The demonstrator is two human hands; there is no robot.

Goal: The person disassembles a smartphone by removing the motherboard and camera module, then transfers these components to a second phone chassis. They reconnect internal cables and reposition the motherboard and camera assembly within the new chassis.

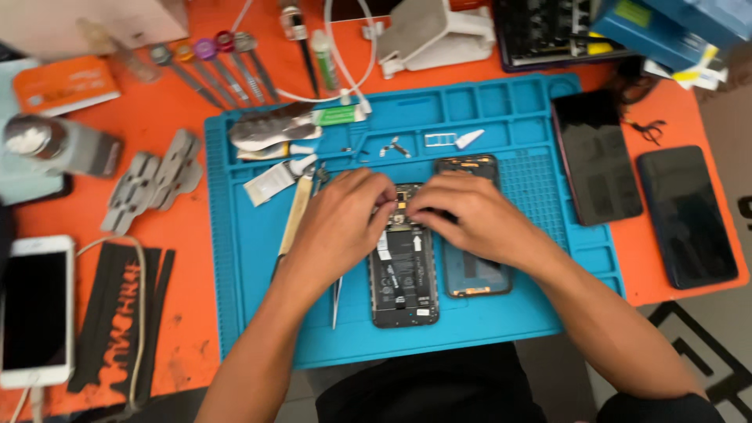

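Hands meet over the opened black smartphone [403, 274], which lies back-up near the front edge of the blue silicone repair mat [243, 258]. The left hand [341, 223] and right hand [474, 215] both pinch at the phone's upper end, fingertips closed on something too small to make out. The back cover is already off, baring the flat black battery and the board above it; nothing else appears lifted out yet, so most of the work seems to remain. Just right of the phone, partly under the right hand, lies the dark, glossy detached back cover [474, 227]. Left of the phone rest thin steel tweezers [337, 301]. Beyond the phone, the mat's moulded compartments hold a small white plastic pick [470, 139]. Farther right of the phone, on the orange tabletop [180, 345], sit two dark glass-fronted phones [597, 157].
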